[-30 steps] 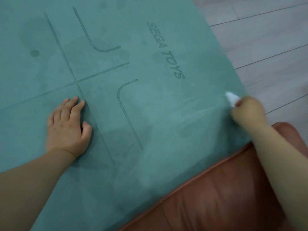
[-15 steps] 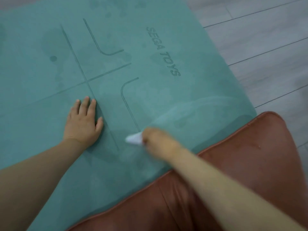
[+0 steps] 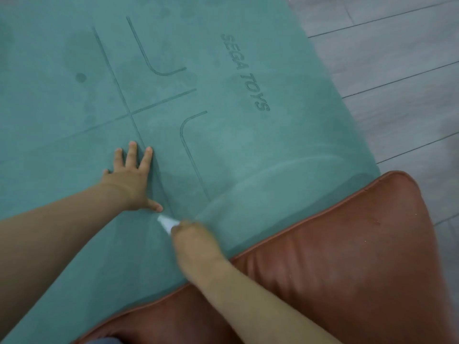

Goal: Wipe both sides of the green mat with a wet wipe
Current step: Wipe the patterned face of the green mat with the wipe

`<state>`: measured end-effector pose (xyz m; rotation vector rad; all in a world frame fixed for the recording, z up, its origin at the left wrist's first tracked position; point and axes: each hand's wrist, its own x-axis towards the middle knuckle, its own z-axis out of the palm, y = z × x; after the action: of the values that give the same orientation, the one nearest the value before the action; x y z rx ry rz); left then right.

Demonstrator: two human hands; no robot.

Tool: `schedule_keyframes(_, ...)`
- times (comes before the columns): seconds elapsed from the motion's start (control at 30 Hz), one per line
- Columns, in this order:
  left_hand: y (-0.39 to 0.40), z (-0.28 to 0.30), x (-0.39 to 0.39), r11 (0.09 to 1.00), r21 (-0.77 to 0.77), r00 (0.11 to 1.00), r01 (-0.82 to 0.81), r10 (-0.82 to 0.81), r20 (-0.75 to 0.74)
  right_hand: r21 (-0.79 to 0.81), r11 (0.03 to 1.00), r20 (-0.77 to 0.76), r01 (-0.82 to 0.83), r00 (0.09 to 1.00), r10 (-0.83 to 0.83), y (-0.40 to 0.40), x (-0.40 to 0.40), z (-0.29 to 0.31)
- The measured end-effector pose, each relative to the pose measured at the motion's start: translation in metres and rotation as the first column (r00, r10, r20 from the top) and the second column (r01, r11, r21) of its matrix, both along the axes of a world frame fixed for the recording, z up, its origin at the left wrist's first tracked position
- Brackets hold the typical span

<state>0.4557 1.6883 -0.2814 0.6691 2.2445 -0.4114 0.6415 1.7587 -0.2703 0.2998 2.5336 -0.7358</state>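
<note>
While the green mat (image 3: pixel 248 145) lay flat across the floor (image 3: pixel 397 70), printed side up, with its near edge against a brown cushion (image 3: pixel 347 256), the wiping was best done in long, overlapping arcs that reached the borders. The left hand (image 3: pixel 131 180) pressed flat with fingers spread, pinning the mat. The right hand (image 3: pixel 196 238) was curled round a white wet wipe (image 3: pixel 167 222) just beside the left thumb; even pressure would have avoided streaks.

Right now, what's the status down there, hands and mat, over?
Left hand flat on green mat, fingers spread. Right hand grips wet wipe, wipe on mat beside left thumb. Brown cushion at mat's near edge.
</note>
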Motion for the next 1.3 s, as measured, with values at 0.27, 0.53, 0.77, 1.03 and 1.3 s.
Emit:
schedule_keyframes(0.27,-0.014,-0.001,0.014,0.993,0.119,0.999,0.003,0.002,-0.040,0.221,0.858,-0.112,0.464,0.886,-0.450,0.203,0.033,-0.014)
schedule_keyframes(0.53,-0.094,-0.024,0.103,0.767,0.415,0.870,0.490,-0.399,-0.290,0.546,0.797,-0.031,0.258,0.957,-0.288,0.116,0.023,-0.013)
schedule_keyframes(0.77,-0.116,-0.018,0.132,0.759,0.309,0.817,0.574,-0.555,-0.155,0.062,0.966,-0.073,-0.252,0.964,0.256,0.066,0.041,-0.001)
schedule_keyframes(1.03,-0.110,-0.017,0.151,0.692,0.334,0.762,0.639,-0.628,-0.158,0.592,0.697,0.100,0.405,0.821,-0.562,0.225,0.065,-0.009)
schedule_keyframes(1.3,-0.119,-0.020,0.149,0.720,0.380,0.807,0.580,-0.570,-0.153,0.151,0.969,-0.212,0.196,0.964,-0.162,0.013,0.018,-0.024)
